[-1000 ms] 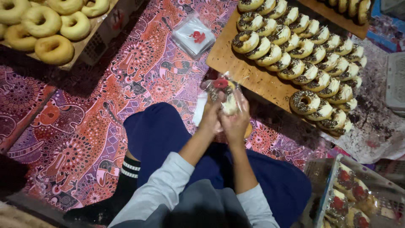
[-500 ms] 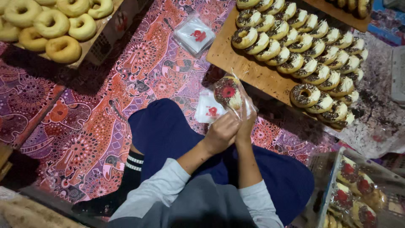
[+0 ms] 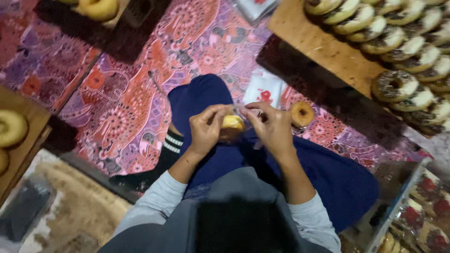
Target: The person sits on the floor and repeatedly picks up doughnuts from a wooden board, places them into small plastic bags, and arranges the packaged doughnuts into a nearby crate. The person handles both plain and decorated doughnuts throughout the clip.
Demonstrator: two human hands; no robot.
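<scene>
1. The doughnut (image 3: 233, 123), yellow-topped and half wrapped in a clear plastic bag (image 3: 248, 114), sits between both hands over the person's lap, just above the dark blue trousers (image 3: 201, 96).
2. The left hand (image 3: 206, 129) has its grip clamped on the doughnut's left side, fingers curled round the far edge and thumb on the near side.
3. The right hand (image 3: 273, 129) pinches the bag's mouth together at the top; its grip is closed on the plastic, touching the doughnut from the right.
4. Half a second ago the hands were raised farther out, toward the wooden board, with a red-marked packet held up. Now they have drawn back near the body and lower, and the doughnut shows its plain yellow face. I judge the bagging is in its closing stage.
5. Just right of the right hand lies a plain ring doughnut (image 3: 301, 114) on the patterned floor mat (image 3: 131, 93), apart from the hands.
6. Beyond the hands lies a white sachet stack with a red mark (image 3: 265, 89), on the mat.
7. Far right, a wooden board (image 3: 318, 47) carries rows of iced doughnuts (image 3: 396, 84).
8. Near right, a tray of wrapped doughnuts (image 3: 422, 206); at left, plain doughnuts (image 3: 10, 127) on another board.
</scene>
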